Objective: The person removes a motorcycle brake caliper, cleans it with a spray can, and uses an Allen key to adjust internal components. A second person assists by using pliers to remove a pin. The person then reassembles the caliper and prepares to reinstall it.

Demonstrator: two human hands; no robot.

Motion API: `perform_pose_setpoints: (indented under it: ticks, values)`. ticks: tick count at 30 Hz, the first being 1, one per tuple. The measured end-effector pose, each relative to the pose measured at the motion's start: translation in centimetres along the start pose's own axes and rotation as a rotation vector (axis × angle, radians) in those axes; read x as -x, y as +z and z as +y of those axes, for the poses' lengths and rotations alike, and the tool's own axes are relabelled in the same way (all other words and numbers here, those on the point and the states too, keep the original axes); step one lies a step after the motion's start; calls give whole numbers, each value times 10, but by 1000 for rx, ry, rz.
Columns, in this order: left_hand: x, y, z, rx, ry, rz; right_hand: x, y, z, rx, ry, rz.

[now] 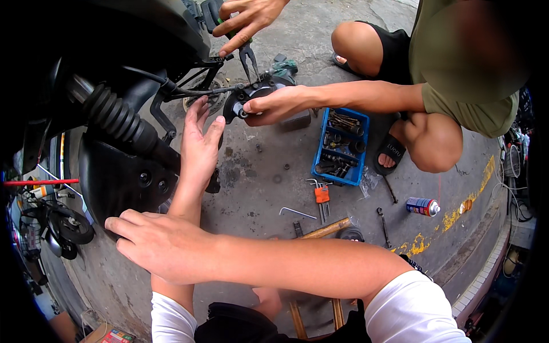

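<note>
Left forearm (193,200): partly buried behind the right hand (163,246)
Under that hand: no clue what it's touching, blocked from here
Wooden bar (331,227): ducks behind the right forearm (303,257)
Co-worker's upper hand (251,17): wrist chopped by the top edge
Co-worker's head (486,37): just a blur
Pliers (246,57): tips too tiny to make out

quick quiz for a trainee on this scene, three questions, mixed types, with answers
1. What colour is the tool tray on the ground? A red, B blue, C yellow
2. True or false: in the picture, the wearer's right hand lies farther left than the wearer's left hand.
3. What tool does the hand at the top edge hold?

Key: 1 B; 2 true, the arms cross; 3 pliers.
</note>
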State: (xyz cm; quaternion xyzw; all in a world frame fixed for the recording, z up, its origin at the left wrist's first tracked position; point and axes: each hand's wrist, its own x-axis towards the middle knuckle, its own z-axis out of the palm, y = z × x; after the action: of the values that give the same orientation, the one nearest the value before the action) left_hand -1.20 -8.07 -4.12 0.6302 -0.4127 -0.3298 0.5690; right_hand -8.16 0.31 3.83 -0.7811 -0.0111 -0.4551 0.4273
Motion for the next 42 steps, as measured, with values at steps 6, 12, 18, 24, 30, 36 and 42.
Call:
perform_pose_setpoints:
  ticks: [6,12,18,24,30,36,42]
  values:
    - [-1,-1,-2,-10,-1,-7,0,-2,0,5,5,-10]
    - [-1,0,-2,-8,8,-11,1,-1,0,12,1,-1]
    - [-1,-2,-1,-18,-5,-13,1,1,0,12,-5,9]
    - [-1,-1,-2,-4,-1,-13,2,0,0,8,-4,12]
    - [1,1,2,35,-24,-12,2,3,-1,19,-6,29]
    - [3,2,5,104,-41,-35,2,4,-2,10,-7,29]
    - [2,4,5,72,-24,-38,2,1,-3,-10,11,13]
